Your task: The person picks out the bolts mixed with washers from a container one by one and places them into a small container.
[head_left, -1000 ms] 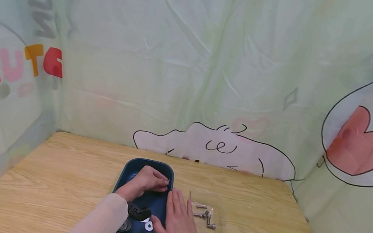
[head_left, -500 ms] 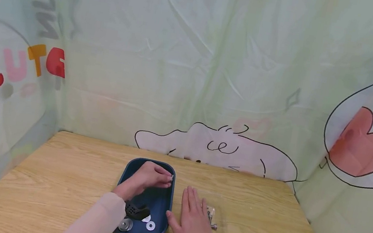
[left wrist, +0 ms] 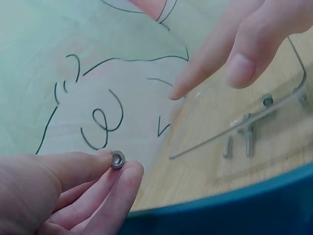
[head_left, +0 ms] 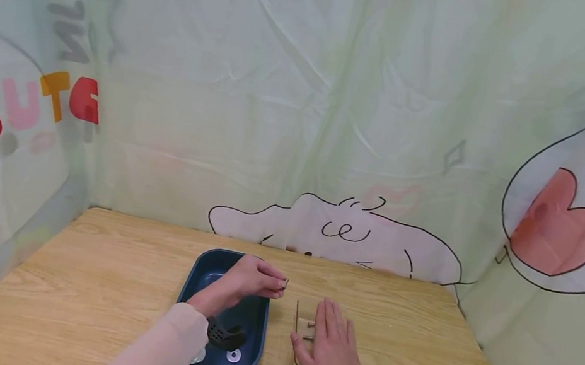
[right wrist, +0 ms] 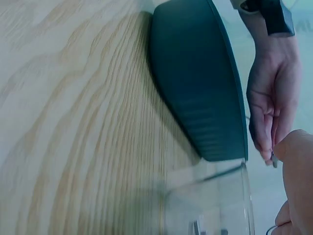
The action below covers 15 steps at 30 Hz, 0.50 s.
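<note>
My left hand (head_left: 251, 278) pinches a small socket-head screw (left wrist: 118, 159) between thumb and fingertips, over the right rim of the dark blue tray (head_left: 264, 337). The screw's hex socket faces the left wrist camera, and the fingers cover its shank. My right hand (head_left: 332, 355) is above the clear plastic box (left wrist: 215, 134), its fingers straight and holding nothing. Several metal screws (left wrist: 249, 139) lie in that box; in the head view the right hand hides most of them.
Inside the tray are a flat washer (head_left: 234, 356) and more round metal pieces (head_left: 198, 356), partly behind the left forearm. A black device (head_left: 225, 336) is strapped to the left wrist. The wooden table (head_left: 129, 271) ends at a printed curtain (head_left: 189, 147).
The left hand has moved right, from inside the tray to over its right rim, with the screw. My right hand has left the tray's side and shifted right over the clear box.
</note>
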Tool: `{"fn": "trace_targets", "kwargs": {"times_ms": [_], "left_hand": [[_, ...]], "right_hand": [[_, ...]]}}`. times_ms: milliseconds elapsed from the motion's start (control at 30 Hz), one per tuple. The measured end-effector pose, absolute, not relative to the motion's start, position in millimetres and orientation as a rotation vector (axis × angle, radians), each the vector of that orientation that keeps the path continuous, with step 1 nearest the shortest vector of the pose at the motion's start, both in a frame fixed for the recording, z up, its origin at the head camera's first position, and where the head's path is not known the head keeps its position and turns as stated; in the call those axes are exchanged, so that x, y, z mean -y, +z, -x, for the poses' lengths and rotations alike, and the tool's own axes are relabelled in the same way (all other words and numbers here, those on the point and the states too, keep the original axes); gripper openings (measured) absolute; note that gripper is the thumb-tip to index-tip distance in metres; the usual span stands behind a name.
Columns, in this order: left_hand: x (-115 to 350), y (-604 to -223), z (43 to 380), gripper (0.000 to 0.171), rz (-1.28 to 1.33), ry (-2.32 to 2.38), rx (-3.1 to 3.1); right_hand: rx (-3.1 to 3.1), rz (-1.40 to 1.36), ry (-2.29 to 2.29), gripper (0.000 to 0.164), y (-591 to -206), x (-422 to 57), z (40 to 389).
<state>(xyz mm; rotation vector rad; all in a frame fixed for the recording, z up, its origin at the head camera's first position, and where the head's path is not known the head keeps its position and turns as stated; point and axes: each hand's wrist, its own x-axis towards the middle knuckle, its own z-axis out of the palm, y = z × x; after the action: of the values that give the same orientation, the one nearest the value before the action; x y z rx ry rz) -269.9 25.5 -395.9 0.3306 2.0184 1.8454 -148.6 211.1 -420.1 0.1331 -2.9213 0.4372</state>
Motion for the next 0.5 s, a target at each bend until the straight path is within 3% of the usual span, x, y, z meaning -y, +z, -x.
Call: {"fn": "trace_targets", "kwargs": {"times_ms": [500], "left_hand": [[-60.3,-393.8,260.2,0.017,-0.391,1.789,-2.008]], "right_hand": [[2.896,-0.055,0.399,0.08,-427.5,-239.1,143.3]]}}
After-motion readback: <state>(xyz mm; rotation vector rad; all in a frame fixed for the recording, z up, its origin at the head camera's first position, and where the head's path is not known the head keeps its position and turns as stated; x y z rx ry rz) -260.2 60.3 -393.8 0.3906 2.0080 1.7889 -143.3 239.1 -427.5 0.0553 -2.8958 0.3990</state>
